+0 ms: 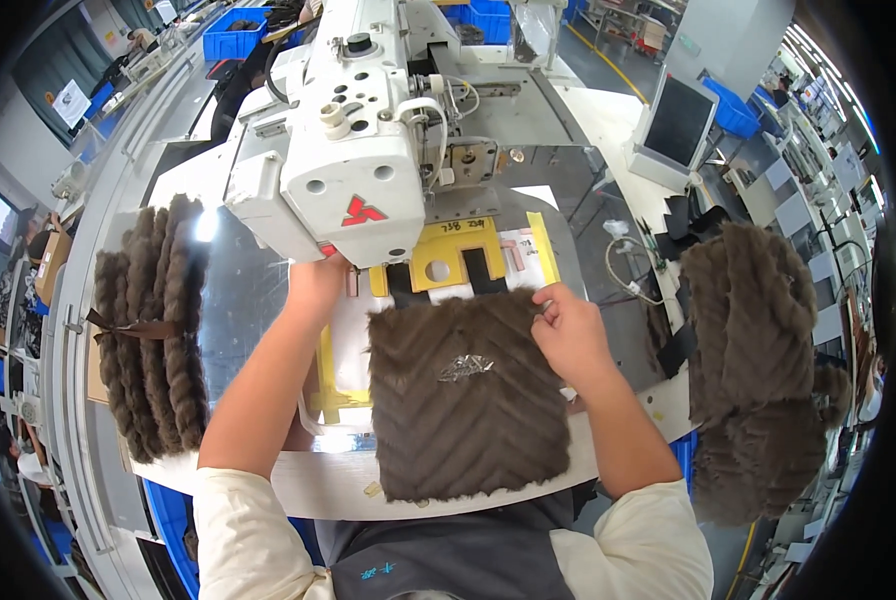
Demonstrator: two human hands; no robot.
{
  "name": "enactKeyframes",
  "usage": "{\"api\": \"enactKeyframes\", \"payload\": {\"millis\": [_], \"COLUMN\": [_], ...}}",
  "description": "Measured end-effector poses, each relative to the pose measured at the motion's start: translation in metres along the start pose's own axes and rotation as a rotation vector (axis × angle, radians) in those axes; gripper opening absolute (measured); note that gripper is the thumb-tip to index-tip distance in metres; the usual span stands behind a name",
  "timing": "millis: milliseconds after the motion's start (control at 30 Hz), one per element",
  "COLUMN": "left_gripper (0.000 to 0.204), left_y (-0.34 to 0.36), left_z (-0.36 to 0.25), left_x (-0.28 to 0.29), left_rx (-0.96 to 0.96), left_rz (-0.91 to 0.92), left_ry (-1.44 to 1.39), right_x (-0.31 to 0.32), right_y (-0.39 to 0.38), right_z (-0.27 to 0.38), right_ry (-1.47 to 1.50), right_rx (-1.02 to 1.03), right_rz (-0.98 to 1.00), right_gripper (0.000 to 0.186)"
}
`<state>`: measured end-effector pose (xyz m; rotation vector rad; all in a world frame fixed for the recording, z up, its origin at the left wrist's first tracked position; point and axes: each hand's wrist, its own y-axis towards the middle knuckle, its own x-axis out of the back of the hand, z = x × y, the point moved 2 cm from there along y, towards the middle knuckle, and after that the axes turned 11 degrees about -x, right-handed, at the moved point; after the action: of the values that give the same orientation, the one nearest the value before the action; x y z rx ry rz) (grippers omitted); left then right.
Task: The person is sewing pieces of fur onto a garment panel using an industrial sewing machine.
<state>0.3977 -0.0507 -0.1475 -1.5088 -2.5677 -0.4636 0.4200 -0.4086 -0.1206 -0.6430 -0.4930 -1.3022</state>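
Note:
A square brown fur panel (468, 430) with a chevron pattern lies in front of me, hanging a little toward the table's front edge. A small crinkled clear plastic piece (466, 368) rests on it. My right hand (576, 338) is closed, its fingers pinching the panel's upper right corner. My left hand (318, 285) reaches up under the white sewing machine head (353, 150); its fingertips are hidden there. Just beyond the panel's top edge sits a yellow template (476, 238) with a round hole, and two black strips (483, 270) run from it toward the fur.
Brown fur rolls (153, 330), tied with a band, lie at the left. More fur pieces (753, 320) are stacked at the right. A dark-screened control panel (678, 120) stands at the back right. A looped cable (628, 265) lies on the shiny metal plate (608, 200).

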Motion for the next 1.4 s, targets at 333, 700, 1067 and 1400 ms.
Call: {"api": "enactKeyframes", "payload": {"millis": [333,700,1067,1400], "left_gripper": [0.055,0.079,0.048,0.047], "left_y": [-0.118,-0.163,-0.156,-0.136], "left_z": [-0.052,-0.069,-0.054,-0.053], "left_x": [0.021,0.005,-0.005,-0.004], "left_rx": [0.492,0.22,-0.31,-0.256], "left_rz": [0.084,0.324,0.374,0.438], "left_ry": [-0.488,0.106,0.601,0.747], "right_x": [-0.003,-0.002,0.004,-0.001], "right_y": [0.0,-0.001,-0.02,-0.017], "right_z": [-0.008,-0.007,-0.015,0.008], "right_ry": [-0.003,-0.086,0.228,-0.205], "right_rx": [0.093,0.123,-0.066,0.168], "right_rz": [-0.031,-0.063,0.168,0.156], "right_gripper": [0.015,0.014,0.039,0.035]}}
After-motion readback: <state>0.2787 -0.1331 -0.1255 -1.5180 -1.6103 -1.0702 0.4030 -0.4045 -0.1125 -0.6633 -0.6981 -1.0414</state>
